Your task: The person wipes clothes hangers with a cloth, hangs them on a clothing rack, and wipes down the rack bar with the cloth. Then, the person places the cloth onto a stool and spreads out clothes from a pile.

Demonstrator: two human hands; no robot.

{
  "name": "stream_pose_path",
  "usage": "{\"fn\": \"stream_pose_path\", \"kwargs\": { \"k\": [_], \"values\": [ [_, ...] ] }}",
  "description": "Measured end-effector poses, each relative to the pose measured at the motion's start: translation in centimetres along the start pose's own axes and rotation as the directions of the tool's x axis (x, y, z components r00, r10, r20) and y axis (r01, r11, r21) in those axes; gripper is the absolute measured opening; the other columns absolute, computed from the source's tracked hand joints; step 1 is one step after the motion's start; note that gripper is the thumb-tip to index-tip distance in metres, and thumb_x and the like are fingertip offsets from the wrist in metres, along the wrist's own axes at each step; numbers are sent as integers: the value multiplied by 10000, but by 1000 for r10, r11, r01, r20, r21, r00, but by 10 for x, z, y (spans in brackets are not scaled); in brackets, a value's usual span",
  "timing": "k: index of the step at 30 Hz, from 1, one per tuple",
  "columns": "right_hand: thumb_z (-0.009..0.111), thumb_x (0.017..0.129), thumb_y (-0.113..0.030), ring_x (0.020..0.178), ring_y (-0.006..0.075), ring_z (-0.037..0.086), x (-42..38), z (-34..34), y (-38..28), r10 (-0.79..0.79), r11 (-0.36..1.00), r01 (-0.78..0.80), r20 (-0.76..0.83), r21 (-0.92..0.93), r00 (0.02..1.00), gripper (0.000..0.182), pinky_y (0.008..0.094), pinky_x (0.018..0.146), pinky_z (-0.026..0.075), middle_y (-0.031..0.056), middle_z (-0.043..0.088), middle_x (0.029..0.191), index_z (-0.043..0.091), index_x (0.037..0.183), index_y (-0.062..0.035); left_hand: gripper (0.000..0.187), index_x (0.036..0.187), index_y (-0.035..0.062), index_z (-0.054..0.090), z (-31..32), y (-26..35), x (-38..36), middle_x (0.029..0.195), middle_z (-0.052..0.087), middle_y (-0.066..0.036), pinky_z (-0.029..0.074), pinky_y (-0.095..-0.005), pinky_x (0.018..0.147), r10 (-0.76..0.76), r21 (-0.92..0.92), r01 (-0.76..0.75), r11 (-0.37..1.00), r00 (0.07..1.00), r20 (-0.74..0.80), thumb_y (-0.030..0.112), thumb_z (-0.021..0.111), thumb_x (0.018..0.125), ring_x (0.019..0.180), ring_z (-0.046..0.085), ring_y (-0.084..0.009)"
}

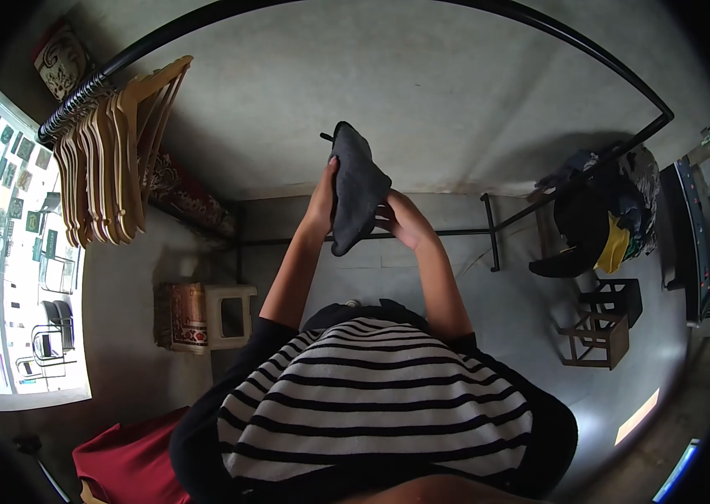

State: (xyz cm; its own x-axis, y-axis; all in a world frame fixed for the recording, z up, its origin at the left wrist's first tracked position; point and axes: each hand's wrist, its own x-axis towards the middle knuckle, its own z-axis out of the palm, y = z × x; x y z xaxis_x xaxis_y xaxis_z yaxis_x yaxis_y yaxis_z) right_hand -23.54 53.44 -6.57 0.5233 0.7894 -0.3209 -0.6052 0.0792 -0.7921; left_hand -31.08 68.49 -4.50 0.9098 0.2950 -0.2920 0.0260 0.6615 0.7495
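A folded dark grey cloth [358,185] with black edging and a small black loop at its top is held up in front of me. My left hand [322,198] grips its left edge, thumb along the near face and the other fingers hidden behind. On the opposite side, my right hand [408,220] has its fingers closed at the lower right edge, partly covered by the fabric. The cloth hangs between both hands, its top corner pointing up and its lower corner down over the rail.
A black clothes rack [540,10] arches ahead, with several wooden hangers [103,160] bunched at left. Dark clothes [582,214] are heaped at right above a small wooden stool [599,338]. A pale plastic stool [230,317] stands left, and red fabric [132,458] lies lower left.
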Motion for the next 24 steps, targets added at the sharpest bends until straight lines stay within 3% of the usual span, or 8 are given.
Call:
{"fn": "stream_pose_path", "kwargs": {
  "k": [3, 5, 8, 10, 13, 19, 20, 24],
  "values": [
    [515, 899, -284, 935, 147, 565, 4, 10, 5, 35, 993, -43, -69, -113, 997, 324, 319, 781, 472, 40, 581, 1065, 516, 1142, -69, 573, 1124, -8, 531, 0, 1, 5, 961, 619, -111, 470, -286, 764, 43, 127, -35, 991, 997, -66, 506, 385, 915, 844, 599, -170],
    [520, 897, -269, 946, 149, 565, 4, 11, 5, 47, 981, -64, -96, -183, 994, 335, 324, 779, 475, 39, 580, 1086, 509, 1163, -66, 551, 1061, -27, 559, -3, 3, 4, 909, 618, -89, 461, -263, 741, 203, 433, -178, 883, 979, -12, 476, 374, 932, 797, 585, -139],
    [536, 880, -231, 973, 156, 562, 6, 6, 4, -15, 965, -6, -78, -264, 997, 361, 330, 754, 491, 53, 571, 1123, 498, 1188, -47, 531, 931, -42, 581, 0, 8, 0, 778, 591, -41, 436, -253, 666, 230, 488, -210, 847, 973, 21, 447, 378, 946, 702, 522, -101],
    [561, 861, -229, 1015, 149, 548, 9, 3, -3, 8, 834, -62, -100, -548, 995, 407, 325, 738, 502, 59, 557, 1150, 484, 1213, -40, 526, 901, -47, 572, -7, 8, 6, 748, 570, -35, 424, -241, 642, 272, 578, -253, 776, 961, 55, 442, 385, 948, 694, 501, -83],
    [560, 865, -220, 961, 119, 558, 5, 12, -4, -173, 867, 95, -117, -489, 978, 354, 300, 729, 496, 35, 579, 1077, 509, 1166, -41, 512, 845, -51, 548, -12, 7, 10, 691, 518, -19, 400, -234, 609, 324, 719, -252, 648, 945, 38, 426, 395, 952, 677, 454, -65],
    [569, 861, -308, 897, 106, 554, 11, 27, -7, 16, 982, -34, -100, -187, 995, 351, 290, 696, 462, -4, 584, 1054, 549, 1138, -92, 464, 802, -42, 510, 8, -10, 18, 659, 501, -66, 381, -293, 599, 537, 728, -402, 556, 842, 55, 390, 422, 946, 648, 411, -119],
    [569, 861, -308, 897, 106, 554, 13, 27, -6, 19, 982, -37, -97, -187, 995, 351, 290, 696, 462, -4, 584, 1054, 549, 1138, -92, 440, 809, -36, 496, 13, -10, 16, 684, 508, -75, 380, -303, 605, 647, 683, -518, 515, 758, 86, 376, 430, 946, 664, 415, -127],
    [575, 861, -298, 935, 106, 543, 17, 16, 0, -80, 986, 63, -111, -156, 991, 353, 294, 754, 445, -1, 577, 1073, 545, 1154, -103, 364, 823, 4, 473, 0, -14, 29, 699, 468, -33, 347, -291, 573, 683, 687, -469, 555, 729, -54, 347, 454, 943, 660, 380, -101]
  ]
}}
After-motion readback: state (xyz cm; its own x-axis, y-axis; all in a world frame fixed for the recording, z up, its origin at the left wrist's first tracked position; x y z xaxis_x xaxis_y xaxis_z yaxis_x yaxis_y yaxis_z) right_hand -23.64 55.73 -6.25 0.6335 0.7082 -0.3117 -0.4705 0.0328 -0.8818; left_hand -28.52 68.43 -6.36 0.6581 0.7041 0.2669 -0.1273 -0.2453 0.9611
